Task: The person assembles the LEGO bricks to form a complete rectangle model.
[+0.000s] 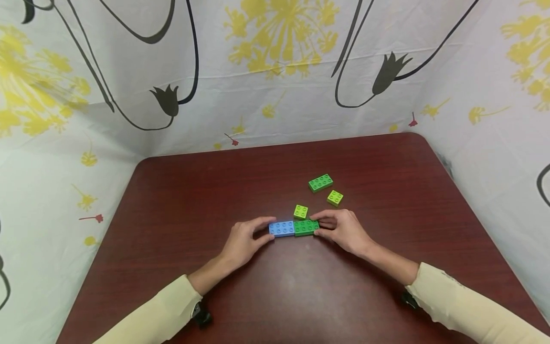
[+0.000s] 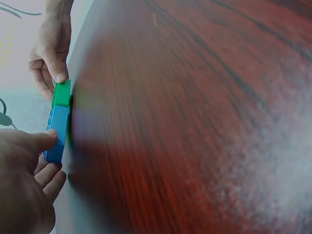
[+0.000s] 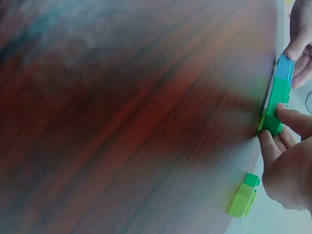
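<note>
A blue toy brick (image 1: 281, 229) and a green toy brick (image 1: 306, 228) lie end to end in a straight row, studs up. My left hand (image 1: 242, 241) pinches the blue brick's left end between thumb and fingers. At the other end of the row, my right hand (image 1: 347, 231) grips the green brick, its thumb (image 3: 287, 111) against the side. Just behind the green brick sits a small lime brick (image 1: 301, 211) with two rows of studs, close to the right fingertips.
Farther back on the dark red-brown table (image 1: 206, 191) lie a second small lime brick (image 1: 334, 198) and another longer green brick (image 1: 320, 183). A white patterned cloth (image 1: 275, 110) hangs behind and beside the table, near its rounded far edge.
</note>
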A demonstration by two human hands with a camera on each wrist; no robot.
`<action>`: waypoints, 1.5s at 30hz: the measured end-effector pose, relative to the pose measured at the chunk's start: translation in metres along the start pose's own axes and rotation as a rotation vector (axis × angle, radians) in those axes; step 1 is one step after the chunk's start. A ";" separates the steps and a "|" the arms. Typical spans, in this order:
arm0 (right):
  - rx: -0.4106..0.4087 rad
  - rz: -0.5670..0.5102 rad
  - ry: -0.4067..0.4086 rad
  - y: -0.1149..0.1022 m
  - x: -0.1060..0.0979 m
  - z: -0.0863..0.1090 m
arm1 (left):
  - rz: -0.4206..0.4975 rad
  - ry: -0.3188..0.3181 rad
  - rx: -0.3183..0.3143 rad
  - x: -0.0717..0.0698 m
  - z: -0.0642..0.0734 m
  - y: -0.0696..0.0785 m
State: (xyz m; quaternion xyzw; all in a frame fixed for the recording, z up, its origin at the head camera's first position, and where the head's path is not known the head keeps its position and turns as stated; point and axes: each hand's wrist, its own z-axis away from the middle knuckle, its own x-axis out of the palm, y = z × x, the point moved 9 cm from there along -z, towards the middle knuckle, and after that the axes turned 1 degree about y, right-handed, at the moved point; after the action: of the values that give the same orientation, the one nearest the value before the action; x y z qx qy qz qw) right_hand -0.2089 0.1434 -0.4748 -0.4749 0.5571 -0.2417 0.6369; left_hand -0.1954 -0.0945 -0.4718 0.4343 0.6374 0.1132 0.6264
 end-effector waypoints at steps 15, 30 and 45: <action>-0.036 0.078 0.036 -0.001 0.001 0.000 | -0.025 -0.029 0.027 0.002 -0.004 -0.004; -0.048 0.105 0.047 -0.002 0.003 0.002 | -0.045 -0.049 0.043 0.003 -0.006 -0.006; -0.058 0.130 0.052 -0.002 0.003 0.001 | -0.048 -0.072 0.036 0.004 -0.007 -0.007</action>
State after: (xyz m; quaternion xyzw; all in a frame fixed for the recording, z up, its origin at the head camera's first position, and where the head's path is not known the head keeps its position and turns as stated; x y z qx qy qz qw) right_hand -0.2064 0.1404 -0.4744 -0.4495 0.6098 -0.1958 0.6227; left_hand -0.2038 -0.0936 -0.4781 0.4337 0.6268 0.0709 0.6435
